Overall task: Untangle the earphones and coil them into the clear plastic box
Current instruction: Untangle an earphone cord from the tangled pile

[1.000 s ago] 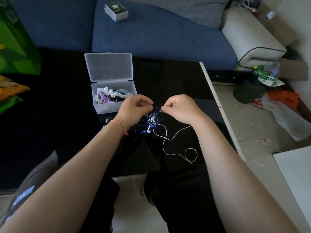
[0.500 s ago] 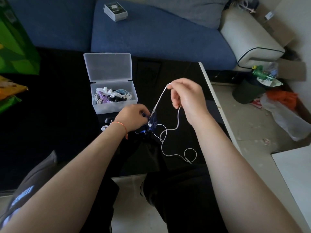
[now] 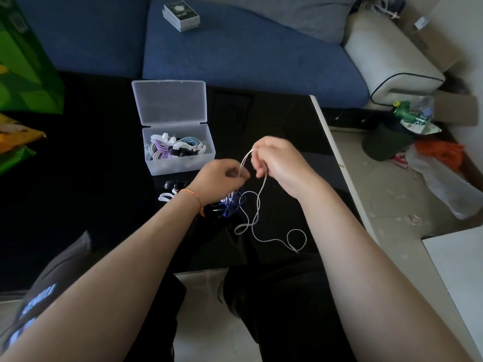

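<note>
White earphone cable (image 3: 257,205) runs up from the black table (image 3: 104,205) into your right hand (image 3: 279,163), whose curled fingers pinch its raised loop. Your left hand (image 3: 222,178) pinches the same cable just below, above a blue tangle (image 3: 231,205). The clear plastic box (image 3: 180,150) stands open beyond your left hand, already holding coiled earphones.

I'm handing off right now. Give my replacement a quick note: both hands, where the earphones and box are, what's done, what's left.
Right hand: pinches the white earphone cable, lifted above the table.
Left hand: grips the same cable lower down, just above the blue tangle.
White cable's plug end lies looped on the table.
Clear plastic box: open, lid back, several coiled earphones inside.
More earphones lie in front of the box.
Done: earlier sets boxed.
Left: free the white cable from the blue, coil, box; then the rest.
</note>
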A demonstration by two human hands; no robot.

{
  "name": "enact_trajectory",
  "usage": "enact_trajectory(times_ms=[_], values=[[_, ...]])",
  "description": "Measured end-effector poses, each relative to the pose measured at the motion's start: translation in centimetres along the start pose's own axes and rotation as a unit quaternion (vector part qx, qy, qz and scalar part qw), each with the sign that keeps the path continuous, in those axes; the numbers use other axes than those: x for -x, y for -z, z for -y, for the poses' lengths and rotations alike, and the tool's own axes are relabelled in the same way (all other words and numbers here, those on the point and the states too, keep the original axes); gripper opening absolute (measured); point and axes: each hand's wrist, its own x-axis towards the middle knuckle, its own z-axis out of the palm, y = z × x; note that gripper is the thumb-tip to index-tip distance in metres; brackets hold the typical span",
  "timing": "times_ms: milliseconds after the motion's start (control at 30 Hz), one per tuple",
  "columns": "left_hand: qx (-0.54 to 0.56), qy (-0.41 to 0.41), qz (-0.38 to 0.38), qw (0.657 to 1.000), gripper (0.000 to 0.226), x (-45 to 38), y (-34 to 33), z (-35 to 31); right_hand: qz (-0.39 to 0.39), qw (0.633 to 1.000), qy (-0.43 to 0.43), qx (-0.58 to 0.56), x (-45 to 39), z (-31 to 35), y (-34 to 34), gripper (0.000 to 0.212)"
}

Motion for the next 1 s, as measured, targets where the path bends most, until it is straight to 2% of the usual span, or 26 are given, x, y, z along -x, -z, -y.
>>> enact_trajectory(times_ms=[33,100,133,167,233,300,367,467,633,700,767,833,900,933,1000], values=[[-0.028,0.013,0.004,1.000,0.014,0.0,0.0,0.4,-0.021,0.995,0.016,-0.098,-0.1,0.1,0.1,0.023],[-0.082,0.042,0.021,0.996,0.010,0.1,0.3,1.1,-0.050,0.956,0.040,-0.286,-0.1,0.5,0.8,0.024],[-0.101,0.056,0.021,0.993,0.009,0.0,0.4,1.4,-0.063,0.944,0.039,-0.322,-0.2,0.6,1.2,0.025],[-0.119,0.068,0.012,0.991,0.006,-0.1,0.5,1.6,-0.088,0.949,0.024,-0.303,-0.2,0.6,1.4,0.025],[-0.134,0.084,-0.030,0.987,0.013,-0.3,0.6,1.7,-0.131,0.984,-0.026,-0.120,-0.3,0.2,1.6,0.024],[-0.108,0.081,-0.072,0.988,0.027,-0.4,0.8,1.2,-0.086,0.989,-0.065,0.098,-0.1,-0.6,1.6,0.024],[-0.059,0.061,-0.106,0.991,0.030,-0.3,1.1,0.5,-0.001,0.980,-0.091,0.176,0.1,-1.2,1.5,0.032],[-0.018,0.031,-0.120,0.992,0.029,-0.1,1.4,-0.2,0.064,0.977,-0.106,0.173,0.3,-1.0,1.7,0.037],[0.003,-0.035,-0.105,0.994,0.022,0.2,1.3,-0.8,0.103,0.983,-0.058,0.143,0.3,-0.8,1.2,0.021],[-0.039,-0.031,-0.100,0.994,0.016,0.0,1.3,-0.3,0.088,0.990,-0.037,0.106,0.4,-0.5,1.0,0.022],[-0.118,0.009,-0.069,0.991,0.011,-0.3,1.2,0.9,0.040,0.999,-0.027,0.013,0.4,-0.1,1.1,0.023],[-0.177,0.060,-0.025,0.982,0.016,-0.3,1.1,1.6,-0.019,0.996,-0.010,-0.087,0.3,0.4,1.3,0.028],[-0.202,0.078,-0.031,0.976,0.022,-0.1,1.1,1.5,-0.049,0.988,0.014,-0.147,0.4,0.7,1.3,0.029],[-0.207,0.070,-0.046,0.975,0.027,-0.1,1.1,1.5,-0.060,0.988,0.023,-0.141,0.4,0.7,1.2,0.028],[-0.165,0.054,-0.057,0.983,0.041,-0.1,1.2,1.1,-0.078,0.995,0.029,-0.048,0.6,0.7,1.0,0.022]])
